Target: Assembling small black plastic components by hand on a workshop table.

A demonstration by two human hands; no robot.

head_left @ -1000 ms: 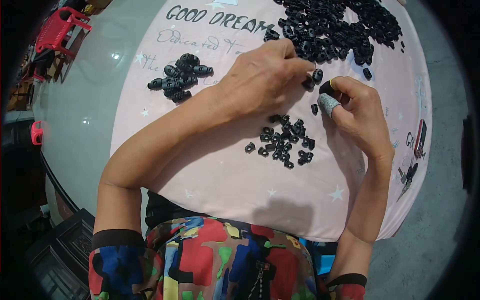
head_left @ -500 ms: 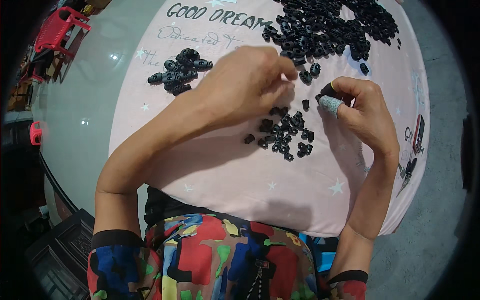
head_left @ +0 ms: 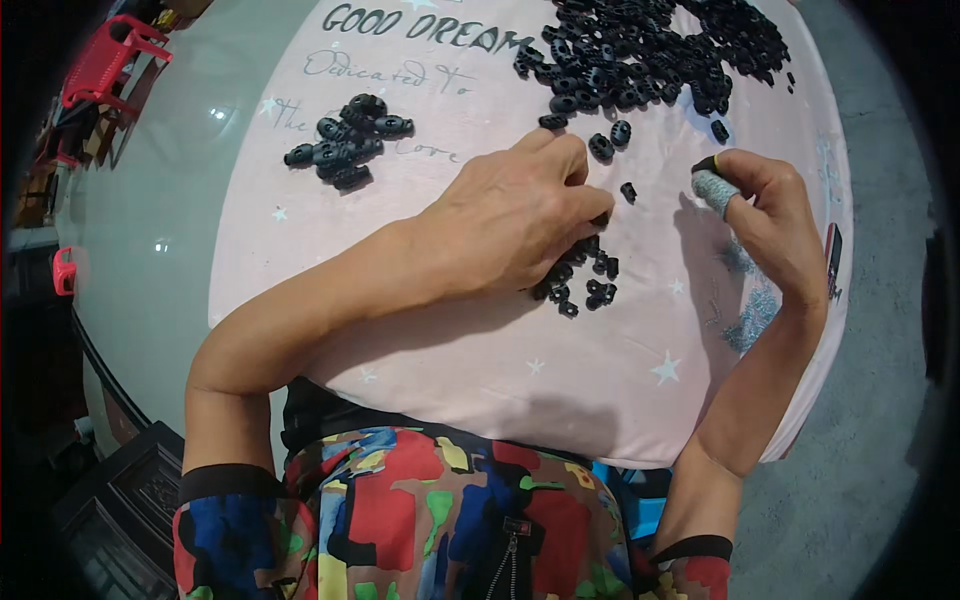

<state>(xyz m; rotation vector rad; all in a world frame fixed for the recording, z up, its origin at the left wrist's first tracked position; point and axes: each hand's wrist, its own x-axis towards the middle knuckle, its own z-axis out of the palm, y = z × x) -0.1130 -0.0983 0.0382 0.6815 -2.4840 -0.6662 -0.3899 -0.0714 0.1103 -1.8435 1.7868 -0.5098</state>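
Note:
My left hand [head_left: 530, 210] reaches over a small heap of black plastic plungers [head_left: 585, 275], hiding part of it. Its thumb and finger are closed at a small black plastic piece [head_left: 601, 218]. Off to the right, my right hand [head_left: 765, 195] hovers above the cloth, thumb and forefinger pressed together. A grey wrap covers the thumb and a black cover with a yellow edge the forefinger; anything between them is hidden. Between the hands lies a lone black piece [head_left: 628, 192]. Two oval black cord locks [head_left: 601, 147] sit just beyond.
A large pile of black cord locks [head_left: 640, 55] spreads across the far side. Several joined-looking ones [head_left: 345, 145] are grouped at the left. A pink star-printed cloth [head_left: 450, 380] covers the table. A dark red-edged object [head_left: 833, 250] lies by the right edge; a red chair [head_left: 115, 60] stands beyond.
My left hand has come down and toward the small heap, its fingers closing there. My right hand has drawn away to the right, and a small black piece lies where its fingertips were.

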